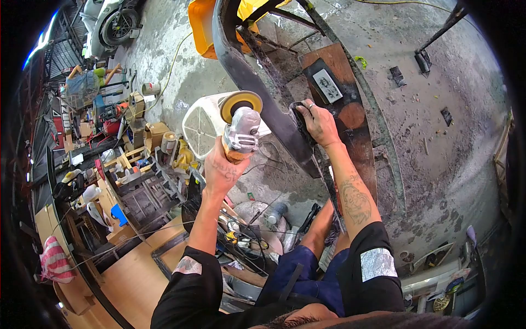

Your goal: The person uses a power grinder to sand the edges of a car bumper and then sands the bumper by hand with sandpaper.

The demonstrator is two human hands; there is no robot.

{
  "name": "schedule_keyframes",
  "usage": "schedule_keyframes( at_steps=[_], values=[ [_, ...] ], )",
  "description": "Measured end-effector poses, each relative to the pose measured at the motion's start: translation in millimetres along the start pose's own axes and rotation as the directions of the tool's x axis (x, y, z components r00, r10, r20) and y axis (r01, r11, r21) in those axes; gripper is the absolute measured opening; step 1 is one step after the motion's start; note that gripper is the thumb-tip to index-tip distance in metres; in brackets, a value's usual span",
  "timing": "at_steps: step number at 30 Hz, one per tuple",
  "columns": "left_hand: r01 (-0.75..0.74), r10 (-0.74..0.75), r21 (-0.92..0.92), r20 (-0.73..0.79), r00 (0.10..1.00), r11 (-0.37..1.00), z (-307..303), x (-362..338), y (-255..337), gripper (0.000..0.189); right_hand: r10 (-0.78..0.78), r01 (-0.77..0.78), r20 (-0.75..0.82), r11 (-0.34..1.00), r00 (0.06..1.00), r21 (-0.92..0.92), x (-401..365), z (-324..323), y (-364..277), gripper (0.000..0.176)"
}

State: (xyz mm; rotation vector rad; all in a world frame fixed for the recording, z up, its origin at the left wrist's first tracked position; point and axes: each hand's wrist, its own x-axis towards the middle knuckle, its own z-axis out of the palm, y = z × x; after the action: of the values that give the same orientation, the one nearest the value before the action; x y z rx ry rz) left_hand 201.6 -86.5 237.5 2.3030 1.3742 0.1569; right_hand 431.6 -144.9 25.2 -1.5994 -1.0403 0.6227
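My left hand (222, 171) is wrapped round the body of an angle grinder (244, 131). A yellow-rimmed sanding disc (241, 103) faces up at its far end, beside the long edge of a dark grey curved panel (257, 82), which looks like a vehicle bumper. My right hand (320, 125), a ring on one finger, has its fingers curled over a black-edged opening in that panel. Behind the panel, a dark wooden board (356, 148) carries a black block with a grey-white rectangular face (327, 86).
A white plastic stool (203, 129) stands behind the grinder, and a yellow-orange plastic chair (203, 33) is at the top. Cluttered tools, boxes and cables fill the left side. Dark metal bars support the panel. A vehicle wheel (120, 26) shows at upper left, and a person (82, 82) sits farther back.
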Motion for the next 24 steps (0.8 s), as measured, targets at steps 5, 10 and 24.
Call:
schedule_keyframes(
  at_steps=[5,10,24],
  values=[
    [-0.004,0.004,-0.026,-0.003,1.0,1.0,-0.3,0.7,1.0,0.055,0.024,-0.024,0.028,1.0,0.999,0.002,1.2,-1.3,-1.6,0.027],
    [-0.019,0.015,-0.053,-0.062,0.998,0.998,-0.9,-3.2,9.0,0.053,-0.035,0.035,-0.013,0.999,0.999,0.008,2.2,0.1,-0.6,0.027],
    [0.125,-0.154,-0.138,-0.224,0.962,0.982,40.7,-92.5,-31.5,0.042,0.064,-0.058,0.07,0.994,0.995,-0.088,4.0,-4.5,-10.3,0.026]
  ],
)
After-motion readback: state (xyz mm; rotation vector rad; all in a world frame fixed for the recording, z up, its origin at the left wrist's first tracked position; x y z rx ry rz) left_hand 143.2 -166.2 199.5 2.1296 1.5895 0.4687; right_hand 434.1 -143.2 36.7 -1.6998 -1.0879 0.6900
